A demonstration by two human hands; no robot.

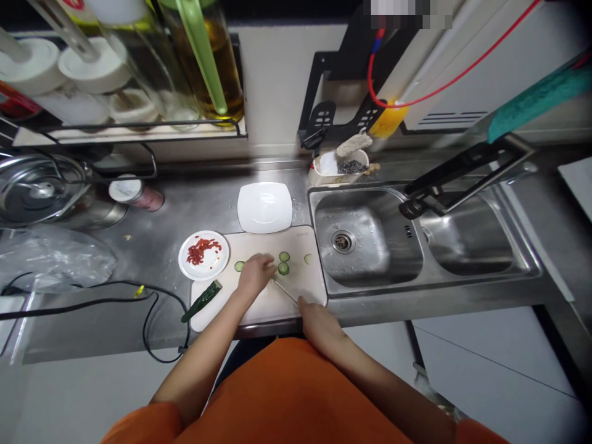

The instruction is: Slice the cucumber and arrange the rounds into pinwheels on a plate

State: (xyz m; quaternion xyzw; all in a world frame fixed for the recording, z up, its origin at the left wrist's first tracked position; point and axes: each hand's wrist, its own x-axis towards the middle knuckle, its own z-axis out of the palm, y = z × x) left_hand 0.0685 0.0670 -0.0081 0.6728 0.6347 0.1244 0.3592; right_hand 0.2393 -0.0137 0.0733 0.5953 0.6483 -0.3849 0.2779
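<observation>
My right hand (319, 324) is closed round the handle end of a knife (285, 292), whose thin blade slants up and left over the cutting board (240, 308). At the blade's far end my left hand (256, 274) is bent over the board, fingers drawn together; what they hold, if anything, is hidden. Cucumber slices (283, 267) lie just right of those fingers, with another slice (239, 266) on the left and a pale piece (308, 259) towards the right edge. A dark green length of cucumber (202, 301) rests across the board's left edge.
A white plate of chopped red pieces (203, 251) overlaps the board's upper left corner. Behind the board sits a white square dish (264, 207). The steel sink (370, 237) adjoins on the right, under a black faucet (444, 179). A black cable (152, 296) crosses the counter at left.
</observation>
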